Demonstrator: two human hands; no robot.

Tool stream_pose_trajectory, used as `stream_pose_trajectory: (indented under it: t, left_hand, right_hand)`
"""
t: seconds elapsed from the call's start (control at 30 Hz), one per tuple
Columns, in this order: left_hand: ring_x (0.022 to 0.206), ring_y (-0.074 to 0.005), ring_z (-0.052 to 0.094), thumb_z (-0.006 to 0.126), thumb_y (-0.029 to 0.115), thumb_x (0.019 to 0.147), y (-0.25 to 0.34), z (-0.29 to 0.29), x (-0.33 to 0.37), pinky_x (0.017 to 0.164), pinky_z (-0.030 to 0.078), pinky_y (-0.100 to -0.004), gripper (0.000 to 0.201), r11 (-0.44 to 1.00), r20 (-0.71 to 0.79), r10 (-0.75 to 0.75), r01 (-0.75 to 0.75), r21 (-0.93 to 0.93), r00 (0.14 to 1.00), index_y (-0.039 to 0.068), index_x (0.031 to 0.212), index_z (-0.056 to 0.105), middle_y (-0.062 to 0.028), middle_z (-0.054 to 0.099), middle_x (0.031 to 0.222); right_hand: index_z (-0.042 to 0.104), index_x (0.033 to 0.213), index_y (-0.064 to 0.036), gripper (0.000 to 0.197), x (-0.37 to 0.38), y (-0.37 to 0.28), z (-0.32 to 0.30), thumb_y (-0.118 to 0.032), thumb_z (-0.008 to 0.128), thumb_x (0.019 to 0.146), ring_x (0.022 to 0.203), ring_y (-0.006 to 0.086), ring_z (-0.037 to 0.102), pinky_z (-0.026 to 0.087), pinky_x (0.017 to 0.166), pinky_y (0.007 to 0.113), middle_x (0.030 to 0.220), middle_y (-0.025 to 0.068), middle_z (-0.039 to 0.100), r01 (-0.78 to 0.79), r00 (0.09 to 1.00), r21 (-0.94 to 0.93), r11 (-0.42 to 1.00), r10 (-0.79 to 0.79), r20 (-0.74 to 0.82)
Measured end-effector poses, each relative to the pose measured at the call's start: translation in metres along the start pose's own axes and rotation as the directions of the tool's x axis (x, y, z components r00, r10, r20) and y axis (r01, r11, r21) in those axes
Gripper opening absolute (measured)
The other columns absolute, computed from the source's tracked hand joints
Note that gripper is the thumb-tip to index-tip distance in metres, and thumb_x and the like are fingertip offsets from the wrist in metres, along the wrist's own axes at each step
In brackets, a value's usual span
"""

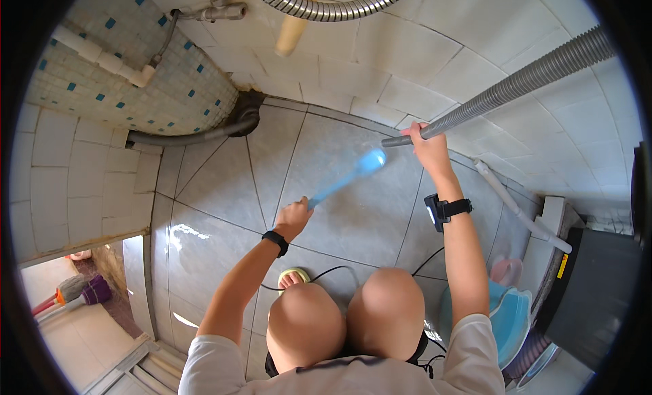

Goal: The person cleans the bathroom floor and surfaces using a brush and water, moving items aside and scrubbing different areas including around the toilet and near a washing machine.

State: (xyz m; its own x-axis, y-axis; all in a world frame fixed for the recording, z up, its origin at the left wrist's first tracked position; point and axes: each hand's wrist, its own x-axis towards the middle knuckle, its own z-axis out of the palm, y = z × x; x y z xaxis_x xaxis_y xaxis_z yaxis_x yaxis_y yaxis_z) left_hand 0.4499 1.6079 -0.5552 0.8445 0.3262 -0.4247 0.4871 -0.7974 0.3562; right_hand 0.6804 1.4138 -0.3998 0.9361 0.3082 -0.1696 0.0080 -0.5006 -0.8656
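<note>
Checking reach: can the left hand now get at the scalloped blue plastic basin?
Probably not: the left hand grips a blue long-handled plastic tool; the right knee and forearm lie between hand and basin.

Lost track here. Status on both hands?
Right hand: gripping grey hose near its end. Left hand: gripping blue tool, blurred head near hose end. Blue basin beside right arm.

The tool (pixel 358 169) is bright blue, the hose (pixel 536 70) grey. Over there, blue squares fleck the cream wall (pixel 163 99); dark lines cross the grey floor (pixel 326 140); the broom (pixel 96 290) shows purple.
</note>
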Motion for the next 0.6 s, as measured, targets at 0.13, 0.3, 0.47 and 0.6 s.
stream_pose_trajectory:
  t: [0.13,0.3,0.47,0.6]
  left_hand:
    - [0.063,-0.0340,0.055,0.049,0.032,0.078,-0.011,-0.021,0.019,0.047,0.044,-0.0426,0.029,0.991,-0.161,-0.114,0.100,-0.095,0.980,0.004,0.081,0.045,-0.0166,0.056,0.069]
    - [0.061,-0.0321,0.056,0.048,0.027,0.078,-0.010,0.015,-0.011,0.048,0.045,-0.0398,0.027,0.988,0.017,0.077,-0.078,0.132,0.997,0.003,0.089,0.043,-0.0157,0.056,0.068]
    - [0.061,-0.0294,0.057,0.049,0.022,0.078,-0.014,-0.033,0.020,0.049,0.046,-0.0394,0.020,0.996,-0.195,-0.074,0.081,0.029,0.978,0.004,0.087,0.045,-0.0152,0.056,0.068]
    - [0.061,-0.0315,0.056,0.048,0.021,0.077,-0.013,0.016,-0.003,0.047,0.046,-0.0420,0.020,0.993,-0.110,0.082,-0.072,0.090,0.991,0.004,0.088,0.045,-0.0138,0.057,0.068]
  right_hand:
    - [0.055,0.066,0.0035,0.025,0.001,-0.002,-0.001,-0.018,0.048,0.078,0.052,0.0107,0.044,0.037,0.050,0.026,0.065,0.0081,0.059,0.029,1.000,-0.027,0.999,-0.029,0.012]
    - [0.056,0.068,0.0028,0.025,0.001,0.009,0.001,-0.018,0.047,0.078,0.052,0.0104,0.043,0.036,0.049,0.026,0.060,0.0070,0.056,0.019,1.000,0.016,1.000,-0.019,0.004]
    - [0.057,0.068,0.0025,0.025,0.005,0.005,-0.006,-0.018,0.046,0.078,0.050,0.0112,0.042,0.036,0.049,0.026,0.057,0.0076,0.054,0.063,0.998,-0.054,0.997,-0.062,0.024]
    - [0.057,0.069,0.0027,0.026,0.006,0.019,-0.005,-0.019,0.046,0.078,0.047,0.0118,0.041,0.035,0.048,0.026,0.051,0.0063,0.049,0.064,0.998,-0.036,0.997,-0.064,-0.013]
